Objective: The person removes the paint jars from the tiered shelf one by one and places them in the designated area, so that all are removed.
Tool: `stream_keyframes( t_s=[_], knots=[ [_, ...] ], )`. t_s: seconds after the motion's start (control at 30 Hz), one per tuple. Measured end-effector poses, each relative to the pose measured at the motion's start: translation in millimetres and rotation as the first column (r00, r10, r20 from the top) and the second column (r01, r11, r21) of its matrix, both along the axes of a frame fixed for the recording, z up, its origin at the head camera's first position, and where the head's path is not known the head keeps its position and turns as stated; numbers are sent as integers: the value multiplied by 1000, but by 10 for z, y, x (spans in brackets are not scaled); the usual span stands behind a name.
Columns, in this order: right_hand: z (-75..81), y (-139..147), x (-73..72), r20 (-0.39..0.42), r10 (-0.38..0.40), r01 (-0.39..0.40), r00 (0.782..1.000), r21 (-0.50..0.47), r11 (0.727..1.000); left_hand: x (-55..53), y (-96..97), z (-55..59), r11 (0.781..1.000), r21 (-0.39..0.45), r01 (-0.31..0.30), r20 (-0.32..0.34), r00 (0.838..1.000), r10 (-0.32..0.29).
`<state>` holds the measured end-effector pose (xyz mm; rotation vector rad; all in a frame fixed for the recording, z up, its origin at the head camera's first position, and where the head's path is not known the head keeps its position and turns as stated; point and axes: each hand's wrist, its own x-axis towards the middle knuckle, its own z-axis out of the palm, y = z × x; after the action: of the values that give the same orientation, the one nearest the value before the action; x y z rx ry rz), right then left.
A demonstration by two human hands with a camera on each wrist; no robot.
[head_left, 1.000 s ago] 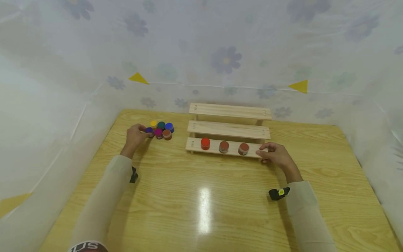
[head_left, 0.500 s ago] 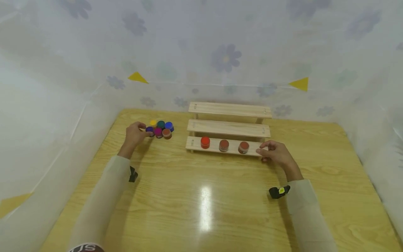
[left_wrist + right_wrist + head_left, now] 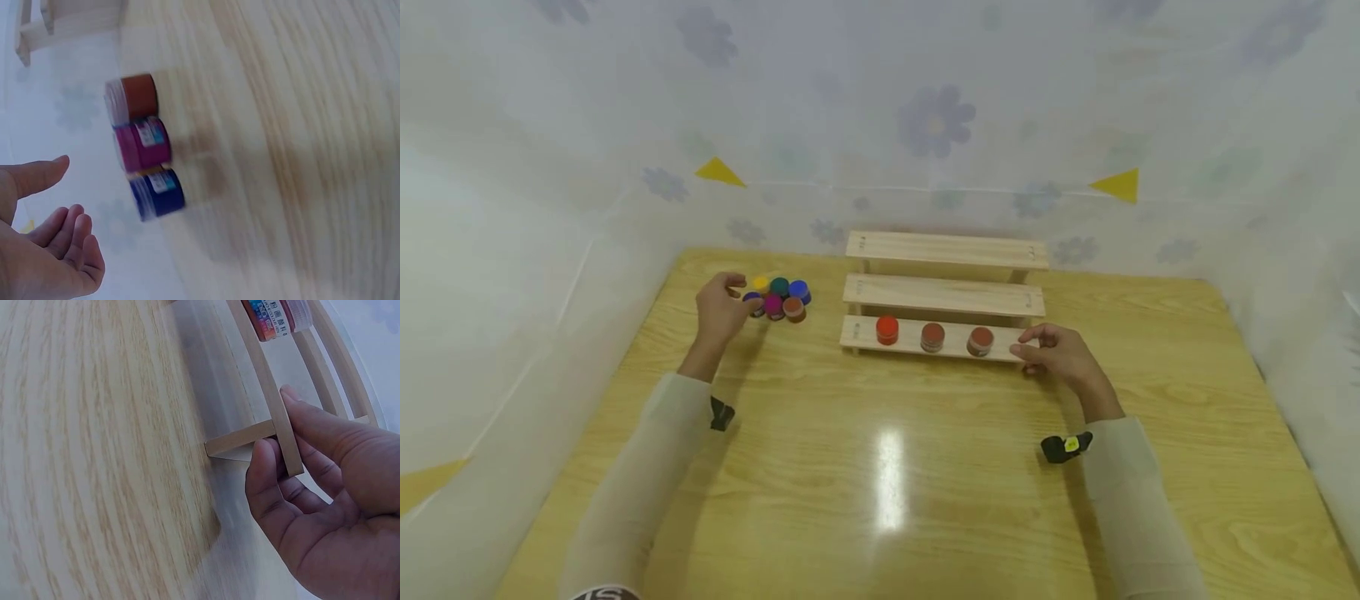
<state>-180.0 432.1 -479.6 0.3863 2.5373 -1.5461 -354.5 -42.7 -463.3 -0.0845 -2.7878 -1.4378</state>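
The right grip (image 3: 1060, 358) pinches the right end of the lowest shelf (image 3: 910, 337) of a pale wooden three-tier rack (image 3: 943, 293), thumb above, fingers beneath. The left grip (image 3: 718, 312) is spread, holding nothing, near a small dark-blue cylindrical jar (image 3: 159, 194). Beside this jar stand a magenta jar (image 3: 145, 144) and a brown jar (image 3: 140, 95); behind, on the wood-grain worktop (image 3: 962, 467), stand a yellow jar (image 3: 762, 284), a dark-green jar (image 3: 779, 287) and a bright-blue jar (image 3: 800, 291). The lowest shelf carries one red jar (image 3: 887, 330) and two reddish-brown jars (image 3: 932, 337).

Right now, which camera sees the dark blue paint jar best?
The left wrist view. There the dark blue jar looks big, with its side and label uncovered. The head view shows it small, partly behind the left hand. The right wrist view doesn't show it.
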Motion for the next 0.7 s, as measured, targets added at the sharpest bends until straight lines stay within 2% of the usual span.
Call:
stream_keyframes(
  t_s=[0.13, 0.33, 0.57, 0.7],
  knots=[
    [-12, 11, -7, -2, 2, -2, 1000, -13, 1000, 67, 142, 75, 998, 44, 34, -31, 999, -33],
    [-35, 27, -23, -12, -2, 1, 1000, -47, 999, 170, 347, 153, 995, 63, 81, -79, 994, -76],
    [-16, 26, -24, -12, -4, 3, 1000, -61, 998, 290, 535, 191, 990, 83, 116, -163, 981, -102],
    [-8, 27, -20, -4, 3, -3, 1000, -59, 998, 354, 655, 191, 987, 70, 144, -162, 978, -131]
  ],
)
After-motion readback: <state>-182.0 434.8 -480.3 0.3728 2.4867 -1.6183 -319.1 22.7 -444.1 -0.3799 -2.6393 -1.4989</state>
